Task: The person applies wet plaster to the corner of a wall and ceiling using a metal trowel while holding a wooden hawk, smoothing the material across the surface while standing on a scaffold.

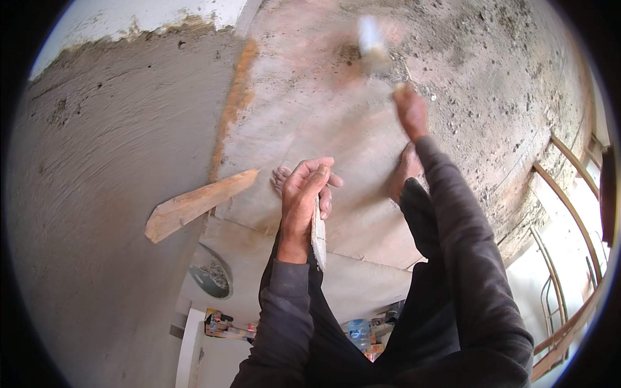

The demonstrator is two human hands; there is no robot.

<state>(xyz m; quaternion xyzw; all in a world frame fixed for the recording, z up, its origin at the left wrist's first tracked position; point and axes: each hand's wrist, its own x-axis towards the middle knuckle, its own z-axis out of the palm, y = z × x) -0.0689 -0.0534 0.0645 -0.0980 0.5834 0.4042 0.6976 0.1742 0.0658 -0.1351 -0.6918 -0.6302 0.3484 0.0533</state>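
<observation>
My left hand (304, 200) has its fingers loosely curled round a flat, whitish, crusted piece (318, 236), with the fingertips partly raised above it. Up and to the right, my right hand (410, 111) grips a tool with a pale head (372, 42), which is smeared by motion over the dusty, pinkish floor (304, 90) and its scattered dark grit. My bare foot (402, 173) is just below the right hand. The toes of my other foot (279, 173) show behind the left hand.
A wooden offcut (194, 207) lies at left on the edge of a smooth grey plastered surface (110, 181). A green basin of rubble (206, 278) sits lower left. Curved railings (566, 207) line the right side. Below are a water bottle (359, 333) and assorted items (220, 323).
</observation>
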